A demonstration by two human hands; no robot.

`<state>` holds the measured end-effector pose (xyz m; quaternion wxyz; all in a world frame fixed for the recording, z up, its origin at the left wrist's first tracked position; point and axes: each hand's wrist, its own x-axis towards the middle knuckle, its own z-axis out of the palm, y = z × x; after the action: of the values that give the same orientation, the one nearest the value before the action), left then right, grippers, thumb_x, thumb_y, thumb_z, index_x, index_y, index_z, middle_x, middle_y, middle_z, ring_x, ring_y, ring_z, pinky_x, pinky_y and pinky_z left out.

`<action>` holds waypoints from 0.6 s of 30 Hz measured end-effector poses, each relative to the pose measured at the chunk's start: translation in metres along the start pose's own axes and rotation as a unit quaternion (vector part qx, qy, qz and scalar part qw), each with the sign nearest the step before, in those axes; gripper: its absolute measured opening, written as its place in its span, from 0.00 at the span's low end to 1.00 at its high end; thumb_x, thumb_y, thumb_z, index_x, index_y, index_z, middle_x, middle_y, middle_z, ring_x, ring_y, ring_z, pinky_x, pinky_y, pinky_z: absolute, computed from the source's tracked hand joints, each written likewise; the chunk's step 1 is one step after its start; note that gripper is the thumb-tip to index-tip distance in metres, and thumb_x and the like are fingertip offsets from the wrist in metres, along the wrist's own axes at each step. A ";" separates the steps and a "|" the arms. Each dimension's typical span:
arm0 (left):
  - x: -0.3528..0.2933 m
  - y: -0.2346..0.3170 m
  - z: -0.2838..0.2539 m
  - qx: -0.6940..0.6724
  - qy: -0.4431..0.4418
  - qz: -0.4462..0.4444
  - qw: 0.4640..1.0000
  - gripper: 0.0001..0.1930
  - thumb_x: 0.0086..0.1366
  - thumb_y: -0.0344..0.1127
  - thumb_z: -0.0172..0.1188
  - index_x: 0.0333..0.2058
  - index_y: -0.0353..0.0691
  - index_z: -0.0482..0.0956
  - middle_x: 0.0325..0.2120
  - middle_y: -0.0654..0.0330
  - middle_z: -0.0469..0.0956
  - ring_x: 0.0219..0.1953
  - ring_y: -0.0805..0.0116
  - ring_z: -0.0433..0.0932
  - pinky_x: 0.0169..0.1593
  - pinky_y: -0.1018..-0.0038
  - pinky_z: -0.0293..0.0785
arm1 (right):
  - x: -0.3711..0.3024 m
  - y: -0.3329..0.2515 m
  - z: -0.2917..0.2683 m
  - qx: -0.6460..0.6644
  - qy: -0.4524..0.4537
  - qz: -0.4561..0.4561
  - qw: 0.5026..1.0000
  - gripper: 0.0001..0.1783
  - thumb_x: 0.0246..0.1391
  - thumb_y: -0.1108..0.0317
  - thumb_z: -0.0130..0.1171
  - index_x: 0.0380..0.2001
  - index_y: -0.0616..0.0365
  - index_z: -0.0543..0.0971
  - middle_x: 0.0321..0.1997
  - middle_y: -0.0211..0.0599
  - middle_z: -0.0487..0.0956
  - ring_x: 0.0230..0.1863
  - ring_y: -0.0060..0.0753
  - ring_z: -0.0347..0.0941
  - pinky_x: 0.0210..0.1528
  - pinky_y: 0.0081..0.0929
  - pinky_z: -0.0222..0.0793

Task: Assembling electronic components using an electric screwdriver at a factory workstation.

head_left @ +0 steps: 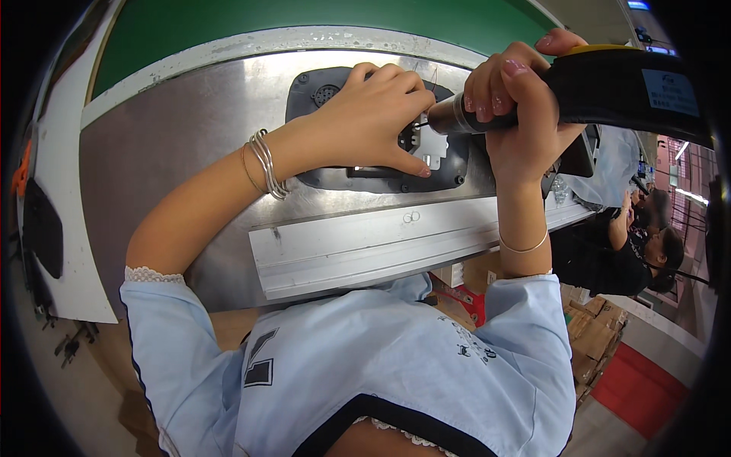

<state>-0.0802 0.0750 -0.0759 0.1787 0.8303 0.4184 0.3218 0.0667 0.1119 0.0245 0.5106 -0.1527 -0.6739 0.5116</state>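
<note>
A dark grey moulded panel point(454, 161) with rounded corners lies on the metal worktop. It has a round grille point(325, 94) at its left end and a light metal plate point(432, 145) near its middle. My left hand point(373, 114) spreads over the panel, thumb near the plate's close edge and fingers curved toward its far side, hiding much of the panel. In my right hand point(525, 103), fingers wrap round a black power screwdriver point(609, 87) with a yellow stripe. Its metal nose points left, and the thin bit reaches the plate beside my left fingers; whether it touches a screw cannot be told.
A white metal rail point(365, 247) runs along the worktop's near edge, and a pale ledge with a green surface point(320, 23) borders the far side. Clear plastic bags point(613, 164) lie to the right. Another person point(624, 247) is beyond, above stacked cardboard point(594, 343).
</note>
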 end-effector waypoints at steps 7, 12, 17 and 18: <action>-0.001 0.000 0.002 0.007 0.014 0.008 1.000 0.34 0.45 0.61 0.69 0.42 0.39 0.75 0.39 0.57 0.71 0.50 0.58 0.67 0.58 0.56 0.54 | 0.000 0.000 0.000 0.000 -0.018 -0.010 1.000 0.16 0.50 0.79 0.50 0.42 0.57 0.63 0.15 0.31 0.63 0.12 0.24 0.61 0.17 0.27 0.63; -0.001 0.001 0.001 0.006 0.010 0.006 1.000 0.35 0.45 0.61 0.69 0.43 0.39 0.75 0.39 0.57 0.72 0.50 0.58 0.67 0.59 0.56 0.54 | -0.002 -0.002 0.005 0.005 0.003 0.004 1.000 0.15 0.50 0.80 0.50 0.41 0.57 0.64 0.16 0.32 0.63 0.12 0.24 0.61 0.17 0.26 0.62; -0.001 0.001 0.001 0.002 0.011 0.002 1.000 0.35 0.45 0.61 0.69 0.43 0.39 0.76 0.40 0.58 0.72 0.50 0.58 0.67 0.59 0.56 0.53 | 0.000 0.000 0.005 0.006 -0.006 0.006 1.000 0.14 0.50 0.81 0.49 0.41 0.57 0.63 0.16 0.33 0.63 0.12 0.24 0.60 0.17 0.25 0.61; -0.001 0.000 0.002 0.001 0.012 0.003 1.000 0.34 0.45 0.61 0.69 0.43 0.39 0.76 0.40 0.58 0.72 0.50 0.58 0.67 0.59 0.56 0.53 | 0.000 0.001 0.006 0.006 -0.013 0.006 1.000 0.14 0.50 0.81 0.49 0.41 0.57 0.63 0.16 0.33 0.63 0.12 0.24 0.60 0.17 0.25 0.61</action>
<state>-0.0794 0.0740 -0.0776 0.1718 0.8275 0.4188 0.3322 0.0616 0.1091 0.0243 0.5000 -0.1470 -0.6764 0.5204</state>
